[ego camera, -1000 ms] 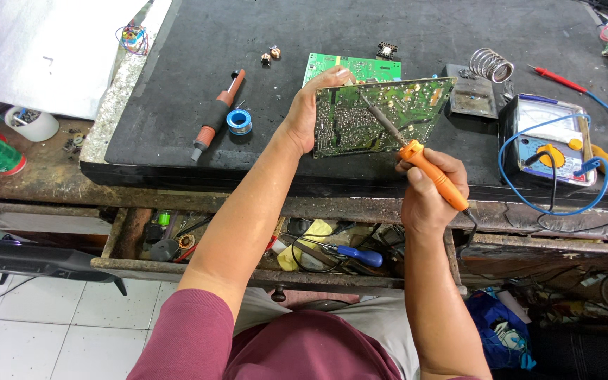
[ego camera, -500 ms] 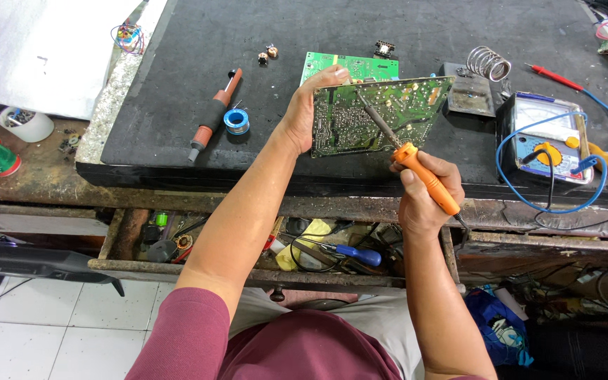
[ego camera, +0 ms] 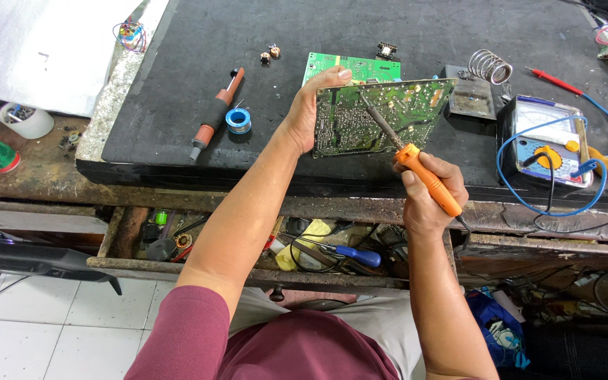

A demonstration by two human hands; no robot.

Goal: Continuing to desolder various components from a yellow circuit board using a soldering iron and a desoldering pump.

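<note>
My left hand [ego camera: 304,116] grips the left edge of a green circuit board [ego camera: 381,116] and holds it tilted up above the black bench mat [ego camera: 360,35], solder side toward me. An orange-handled soldering iron [ego camera: 416,169] is held in my right hand [ego camera: 427,197], and its metal tip rests on the middle of that board. A second, smaller green board [ego camera: 353,67] lies flat on the mat just behind the held one.
A desoldering pump [ego camera: 216,112] and a blue solder spool [ego camera: 238,121] lie left of my hands. A coil iron stand [ego camera: 487,70] and a multimeter [ego camera: 547,141] with blue and red leads sit to the right. An open drawer [ego camera: 248,246] of tools lies below the bench edge.
The board and both hands have stayed nearly still; the iron tip remains on the board, with only a slight shift of the view.
</note>
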